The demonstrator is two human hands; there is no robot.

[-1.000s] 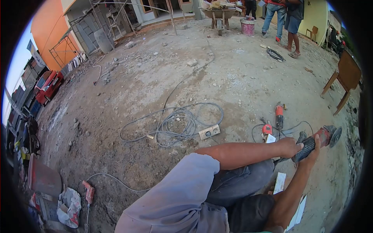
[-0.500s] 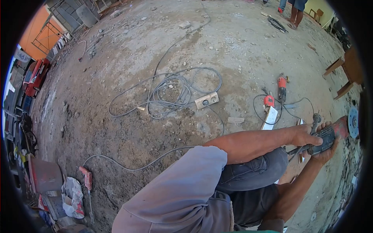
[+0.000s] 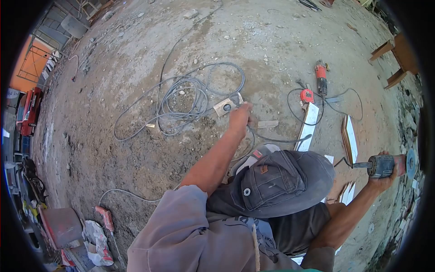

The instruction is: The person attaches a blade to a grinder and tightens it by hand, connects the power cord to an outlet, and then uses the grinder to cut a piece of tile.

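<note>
My left hand (image 3: pixel 240 119) is stretched forward to the wooden socket block (image 3: pixel 220 109), its fingers closed round a grey plug (image 3: pixel 235 98) at the right-hand outlet. A dark cable (image 3: pixel 276 140) runs from near this hand toward my bent knee. Off to the right, my right hand (image 3: pixel 384 180) grips an angle grinder (image 3: pixel 381 166) from below, its disc (image 3: pixel 411 163) facing outward. Coiled grey extension cord (image 3: pixel 181 106) lies on the ground left of the block. A short flat wood piece (image 3: pixel 267 123) rests just right of my left hand.
A second red grinder (image 3: pixel 321 77) and a red tape measure (image 3: pixel 307 95) lie ahead. White-faced strips (image 3: pixel 308 127) lie near my knee. At the left are a red drill (image 3: pixel 105 217), a bucket (image 3: pixel 61 224) and a torn bag (image 3: pixel 96 242). A wooden chair (image 3: pixel 401 59) stands at the right.
My left hand has left the grinder and moved left and forward to the socket block. My right hand keeps the grinder, now held alone. The view has tilted down a little.
</note>
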